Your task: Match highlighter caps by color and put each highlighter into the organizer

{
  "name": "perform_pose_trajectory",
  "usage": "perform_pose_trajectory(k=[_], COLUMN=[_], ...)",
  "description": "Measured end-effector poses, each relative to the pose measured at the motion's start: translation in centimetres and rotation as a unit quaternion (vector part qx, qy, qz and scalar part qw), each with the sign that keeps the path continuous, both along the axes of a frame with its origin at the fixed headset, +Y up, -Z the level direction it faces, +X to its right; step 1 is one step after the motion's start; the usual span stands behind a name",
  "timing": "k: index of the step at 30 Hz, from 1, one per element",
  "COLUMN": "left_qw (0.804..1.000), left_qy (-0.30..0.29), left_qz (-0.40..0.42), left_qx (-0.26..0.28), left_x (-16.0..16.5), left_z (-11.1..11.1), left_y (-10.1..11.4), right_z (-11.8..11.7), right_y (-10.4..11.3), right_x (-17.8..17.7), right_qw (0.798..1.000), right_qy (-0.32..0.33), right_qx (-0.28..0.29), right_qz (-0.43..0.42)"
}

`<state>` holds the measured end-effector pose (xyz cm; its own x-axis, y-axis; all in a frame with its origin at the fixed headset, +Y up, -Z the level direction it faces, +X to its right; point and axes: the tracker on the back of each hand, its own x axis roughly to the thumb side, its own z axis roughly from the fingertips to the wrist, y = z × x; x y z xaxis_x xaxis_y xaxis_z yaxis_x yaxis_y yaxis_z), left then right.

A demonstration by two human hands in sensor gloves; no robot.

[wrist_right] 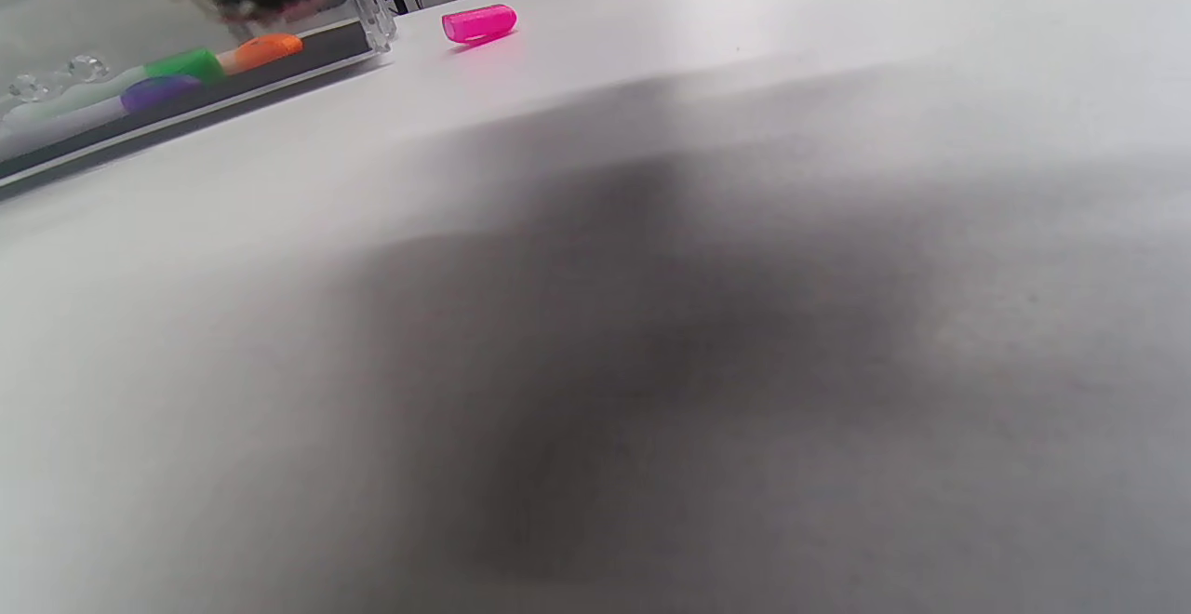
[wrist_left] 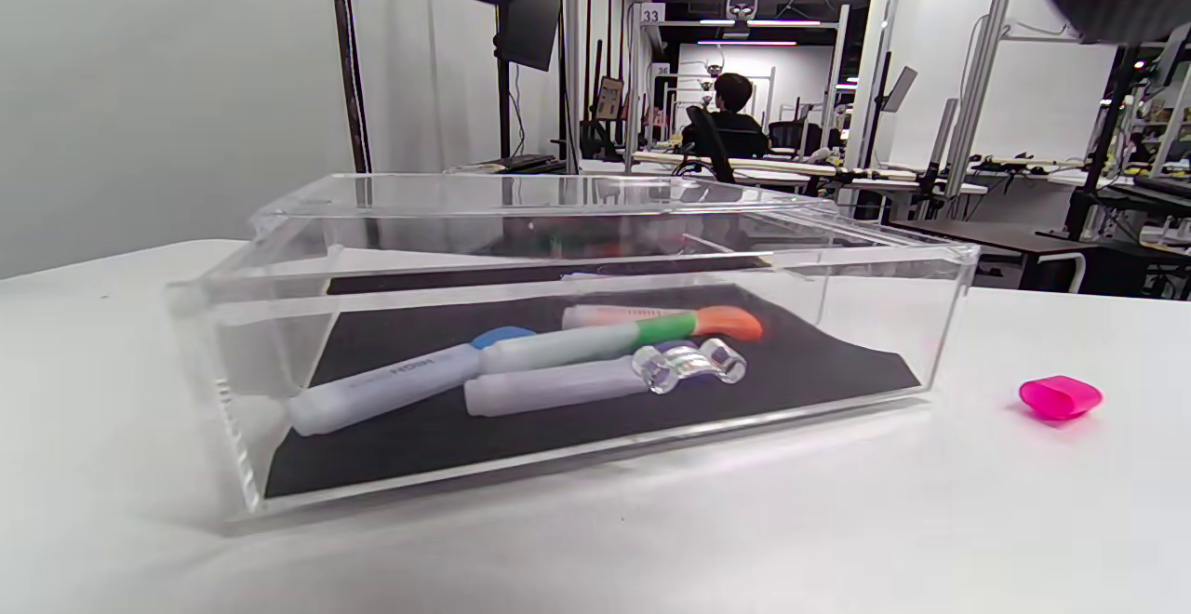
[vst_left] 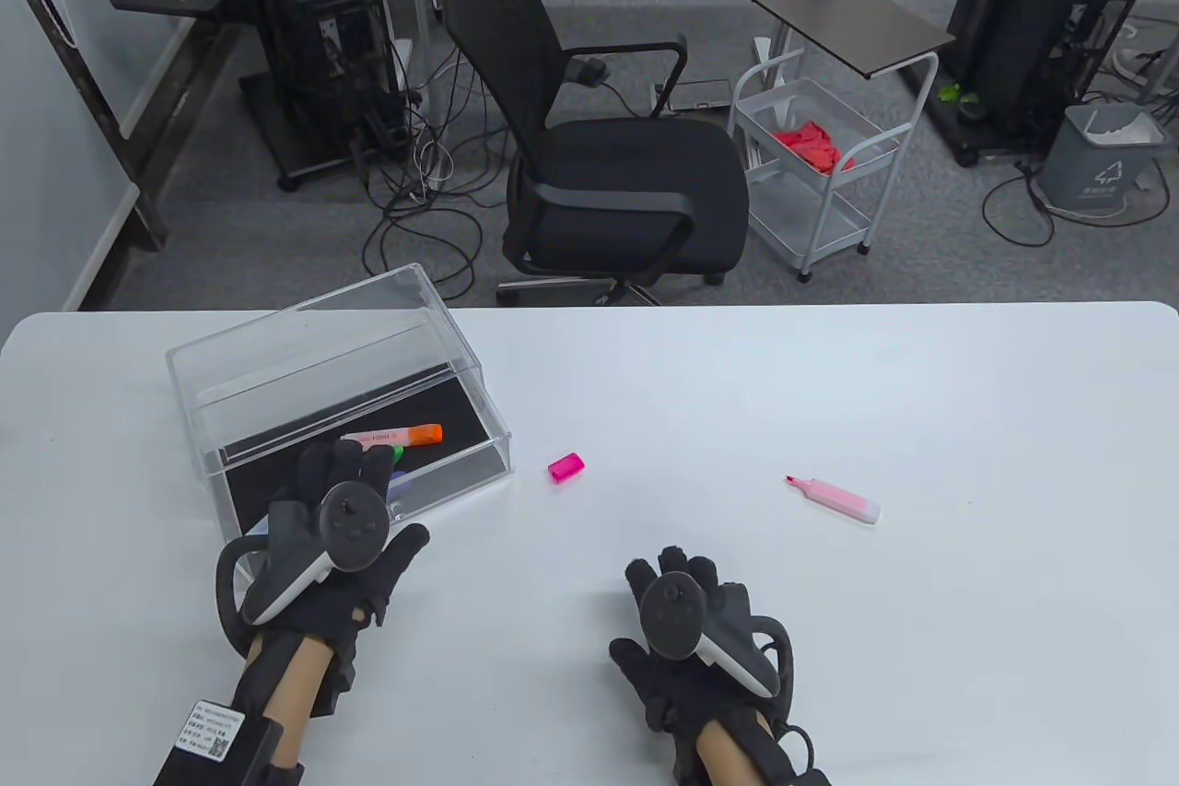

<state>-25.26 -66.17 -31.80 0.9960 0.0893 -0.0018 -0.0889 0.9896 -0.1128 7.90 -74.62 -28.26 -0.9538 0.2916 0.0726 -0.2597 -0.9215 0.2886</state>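
Note:
A clear acrylic organizer (vst_left: 276, 344) (wrist_left: 837, 251) with a black floor stands at the table's left. Several capped highlighters lie inside, among them an orange-capped one (vst_left: 405, 435) (wrist_left: 726, 321) (wrist_right: 265, 49), a green-capped one (wrist_left: 595, 342) (wrist_right: 181, 65) and a blue-capped one (wrist_left: 391, 389). A loose pink cap (vst_left: 566, 467) (wrist_left: 1059, 397) (wrist_right: 479, 23) lies on the table right of the organizer. An uncapped pink highlighter (vst_left: 836, 498) lies further right. My left hand (vst_left: 345, 482) hovers at the organizer's open front, fingers relaxed, holding nothing. My right hand (vst_left: 677, 569) rests flat on the table, empty.
The white table (vst_left: 737, 381) ends at its far edge just behind the organizer. Beyond it stand a black office chair (vst_left: 599, 150) and a white trolley (vst_left: 820, 169).

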Motion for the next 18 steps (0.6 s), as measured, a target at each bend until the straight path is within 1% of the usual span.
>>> perform_pose_trajectory(k=[4, 8, 12, 18], left_qw=[1.0, 1.0, 1.0, 0.999], left_qy=[-0.006, -0.01, -0.005, -0.004], left_qz=[0.016, 0.022, 0.024, 0.037], left_qx=[0.004, 0.003, -0.01, -0.008], left_x=[0.5, 1.1, 1.4, 1.6], left_z=[1.9, 3.1, 3.9, 4.5], left_y=[-0.3, -0.9, -1.9, -3.9], right_z=[-0.1, -0.1, -0.1, -0.4], right_y=[-0.2, -0.1, -0.4, -0.8], right_x=[-0.1, -0.2, -0.3, -0.5], right_qw=[1.0, 1.0, 1.0, 1.0], right_qy=[0.0, 0.0, 0.001, -0.001], right_qx=[0.007, 0.013, 0.013, 0.011], right_qz=[0.002, 0.004, 0.01, 0.017])
